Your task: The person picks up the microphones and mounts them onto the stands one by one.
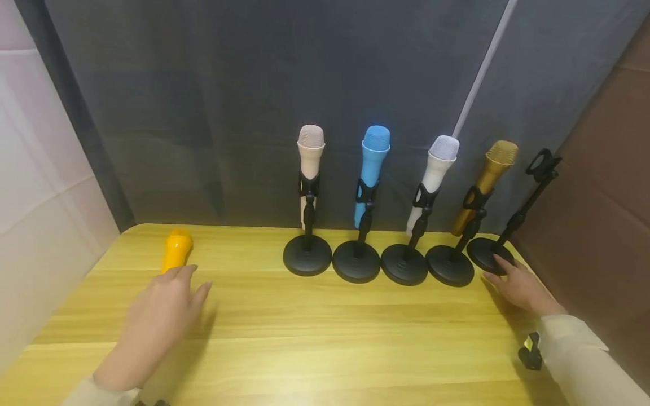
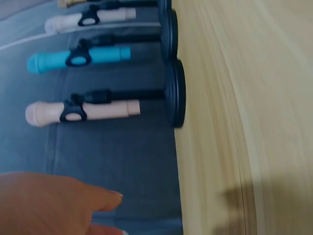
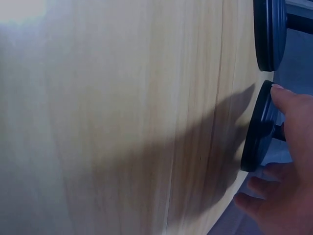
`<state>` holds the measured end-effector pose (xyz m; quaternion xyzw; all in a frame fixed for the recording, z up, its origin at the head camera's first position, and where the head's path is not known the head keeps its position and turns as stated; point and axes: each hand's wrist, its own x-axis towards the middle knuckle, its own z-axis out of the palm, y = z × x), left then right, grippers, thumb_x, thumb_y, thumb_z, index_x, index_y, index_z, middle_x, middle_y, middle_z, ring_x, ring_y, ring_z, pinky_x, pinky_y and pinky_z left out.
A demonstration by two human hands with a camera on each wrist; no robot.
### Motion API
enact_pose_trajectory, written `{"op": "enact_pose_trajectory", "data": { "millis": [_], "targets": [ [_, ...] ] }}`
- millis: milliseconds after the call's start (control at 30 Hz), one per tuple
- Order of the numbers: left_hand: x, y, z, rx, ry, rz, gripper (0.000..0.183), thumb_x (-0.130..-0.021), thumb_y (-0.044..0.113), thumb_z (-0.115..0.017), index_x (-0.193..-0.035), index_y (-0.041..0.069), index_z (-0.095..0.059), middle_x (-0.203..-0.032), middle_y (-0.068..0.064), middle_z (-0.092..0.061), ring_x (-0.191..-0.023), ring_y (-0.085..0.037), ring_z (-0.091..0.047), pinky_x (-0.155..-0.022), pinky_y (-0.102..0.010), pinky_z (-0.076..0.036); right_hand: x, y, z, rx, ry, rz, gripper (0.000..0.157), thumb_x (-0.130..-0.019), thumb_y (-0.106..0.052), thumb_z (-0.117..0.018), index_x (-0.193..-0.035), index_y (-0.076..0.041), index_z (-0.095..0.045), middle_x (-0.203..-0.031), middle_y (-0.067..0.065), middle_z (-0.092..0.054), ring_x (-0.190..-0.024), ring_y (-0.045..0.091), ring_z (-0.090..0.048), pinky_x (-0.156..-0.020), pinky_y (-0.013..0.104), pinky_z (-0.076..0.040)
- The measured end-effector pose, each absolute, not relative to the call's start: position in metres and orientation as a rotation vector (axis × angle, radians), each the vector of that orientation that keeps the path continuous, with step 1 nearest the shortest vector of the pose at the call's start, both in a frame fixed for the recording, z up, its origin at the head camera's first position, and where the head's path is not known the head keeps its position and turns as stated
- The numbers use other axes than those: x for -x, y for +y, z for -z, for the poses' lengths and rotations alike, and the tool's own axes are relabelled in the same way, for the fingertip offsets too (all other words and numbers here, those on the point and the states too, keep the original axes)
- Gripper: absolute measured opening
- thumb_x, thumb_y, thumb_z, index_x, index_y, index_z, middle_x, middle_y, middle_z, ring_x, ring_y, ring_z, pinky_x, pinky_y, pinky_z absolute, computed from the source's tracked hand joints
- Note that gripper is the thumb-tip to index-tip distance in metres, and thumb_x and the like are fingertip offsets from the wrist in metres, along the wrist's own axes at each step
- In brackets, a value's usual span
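Observation:
In the head view a yellow microphone (image 1: pixel 177 247) lies at the left of the wooden table. My left hand (image 1: pixel 165 307) hovers by its lower end with fingers loosely extended, covering part of it; the left wrist view shows this hand (image 2: pixel 51 205) holding nothing. On the far right stands a black microphone stand (image 1: pixel 486 255) with a bare clip (image 1: pixel 543 165) at its top. My right hand (image 1: pixel 523 288) reaches to its round base, fingertips right at the rim. From the right wrist, the thumb (image 3: pixel 282 98) meets the base's edge (image 3: pixel 257 132) and the other fingers spread near its opposite side.
Left of that stand, similar stands hold a gold microphone (image 1: pixel 490 180), a white one (image 1: pixel 434 172), a blue one (image 1: pixel 373 158) and a pale pink one (image 1: pixel 311 155). Their bases sit close together. A dark curtain (image 1: pixel 213 113) hangs behind the table (image 1: pixel 325 338).

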<state>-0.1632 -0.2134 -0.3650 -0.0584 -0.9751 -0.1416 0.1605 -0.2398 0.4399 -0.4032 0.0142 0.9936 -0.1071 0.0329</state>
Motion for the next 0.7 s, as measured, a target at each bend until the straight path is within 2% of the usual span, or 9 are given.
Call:
{"op": "enact_pose_trajectory", "data": {
  "millis": [133, 300, 467, 600, 700],
  "targets": [
    [0.170, -0.228, 0.366, 0.056, -2.905, 0.376, 0.054, -0.097, 0.030, -0.065, -0.121, -0.017, -0.054, -0.099, -0.038, -0.063, -0.079, -0.054, -0.064, -0.055, -0.059, -0.053, 0.243, 0.441, 0.406, -0.029, 3.049, 0.353, 0.079, -0.106, -0.051, -0.042, -0.153, 0.011, -0.026, -0.142, 0.055, -0.028, -0.130, 0.070, -0.032, -0.105, 0.075, -0.035],
    [0.175, -0.243, 0.369, -0.035, -2.980, 0.373, 0.053, -0.099, 0.034, -0.060, -0.099, -0.018, -0.051, -0.075, -0.027, -0.054, -0.058, -0.037, -0.057, -0.045, -0.049, -0.047, 0.249, 0.439, 0.408, -0.025, 3.030, 0.366, 0.080, -0.106, -0.052, -0.040, -0.154, 0.010, -0.025, -0.144, 0.055, -0.026, -0.132, 0.070, -0.029, -0.106, 0.076, -0.032],
    [0.179, -0.251, 0.371, -0.061, -3.023, 0.402, 0.051, -0.100, 0.035, -0.057, -0.091, -0.015, -0.050, -0.071, -0.022, -0.050, -0.055, -0.029, -0.053, -0.043, -0.043, -0.045, 0.252, 0.438, 0.407, -0.025, 3.035, 0.369, 0.079, -0.106, -0.051, -0.041, -0.153, 0.010, -0.025, -0.144, 0.057, -0.020, -0.131, 0.072, -0.028, -0.106, 0.077, -0.032],
    [0.183, -0.254, 0.370, -0.097, -3.091, 0.436, 0.053, -0.102, 0.037, -0.053, -0.094, -0.015, -0.050, -0.071, -0.020, -0.050, -0.056, -0.028, -0.053, -0.044, -0.039, -0.044, 0.254, 0.438, 0.407, -0.024, 3.042, 0.372, 0.077, -0.107, -0.049, -0.041, -0.153, 0.011, -0.024, -0.144, 0.057, -0.018, -0.131, 0.072, -0.028, -0.105, 0.077, -0.032],
    [0.185, -0.257, 0.370, -0.134, -3.141, 0.460, 0.054, -0.103, 0.039, -0.051, -0.096, -0.015, -0.049, -0.072, -0.019, -0.051, -0.058, -0.028, -0.054, -0.046, -0.039, -0.045, 0.256, 0.438, 0.407, -0.016, 3.060, 0.384, 0.075, -0.107, -0.046, -0.043, -0.151, 0.012, -0.027, -0.143, 0.056, -0.023, -0.131, 0.071, -0.029, -0.106, 0.076, -0.033]
  ]
}}
